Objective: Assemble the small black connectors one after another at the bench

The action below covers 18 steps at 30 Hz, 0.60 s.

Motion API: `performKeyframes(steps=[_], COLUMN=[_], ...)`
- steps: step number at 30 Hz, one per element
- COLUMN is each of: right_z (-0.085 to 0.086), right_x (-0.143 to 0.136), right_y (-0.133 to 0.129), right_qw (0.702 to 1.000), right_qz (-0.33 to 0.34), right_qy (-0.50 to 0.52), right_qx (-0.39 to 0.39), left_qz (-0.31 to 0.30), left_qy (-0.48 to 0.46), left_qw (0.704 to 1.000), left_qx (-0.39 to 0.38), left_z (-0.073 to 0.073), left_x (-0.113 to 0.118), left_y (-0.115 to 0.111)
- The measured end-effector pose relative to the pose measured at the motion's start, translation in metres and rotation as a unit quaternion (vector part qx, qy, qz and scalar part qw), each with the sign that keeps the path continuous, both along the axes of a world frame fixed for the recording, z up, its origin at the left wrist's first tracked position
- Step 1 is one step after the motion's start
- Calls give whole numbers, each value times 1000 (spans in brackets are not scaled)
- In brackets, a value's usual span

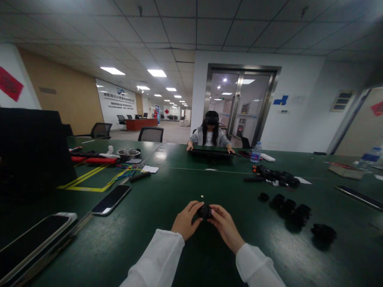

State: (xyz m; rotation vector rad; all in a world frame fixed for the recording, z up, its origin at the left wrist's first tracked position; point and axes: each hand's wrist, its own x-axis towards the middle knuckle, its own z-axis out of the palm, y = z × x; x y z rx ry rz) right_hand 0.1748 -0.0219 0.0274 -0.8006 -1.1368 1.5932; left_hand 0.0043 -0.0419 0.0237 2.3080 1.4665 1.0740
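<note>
Two-handed, left grip (186,221) and right grip (225,228), I'm pinching one black part (204,211), seemingly mid-work; other black pieces (289,207) are lying unheld.

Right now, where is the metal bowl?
In the head view, the metal bowl sits left of centre on the green table, just beyond the coloured wires, farther off than the left hand.

This is an office, shown by mesh-backed chairs (151,135), a reddish desk (140,124), wall lettering (120,98) and glass doors (253,105).
</note>
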Motion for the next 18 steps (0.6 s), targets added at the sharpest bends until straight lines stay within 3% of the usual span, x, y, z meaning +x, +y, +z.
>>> performKeyframes(steps=[6, 18], right_z=[11, 11], right_x=[-1, -1], right_y=[-5, -6], right_qw=[1000, 997], right_qz=[1, 33], right_qy=[-17, -28], right_qx=[23, 57], left_qz=[13, 57], left_qy=[-1, 10], left_qw=[1000, 995], left_qx=[-22, -79], left_z=[-1, 10], left_x=[-1, 1], left_y=[2, -5])
